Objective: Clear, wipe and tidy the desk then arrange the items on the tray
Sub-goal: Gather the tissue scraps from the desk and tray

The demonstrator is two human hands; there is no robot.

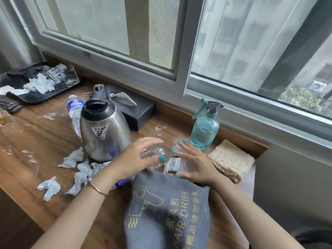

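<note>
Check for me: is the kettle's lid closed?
No. The steel kettle stands on the desk with its black-rimmed top open, lid tipped up behind it.

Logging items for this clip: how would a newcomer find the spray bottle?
Start at the window sill along the desk's far edge. Right of the steel kettle, beside the beige cloth, stands the spray bottle. It alone is ribbed teal glass with a trigger nozzle.

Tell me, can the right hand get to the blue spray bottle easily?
Probably yes. The right hand is open and close to the spray bottle, which stands just beyond its fingertips, with nothing between them.
</note>
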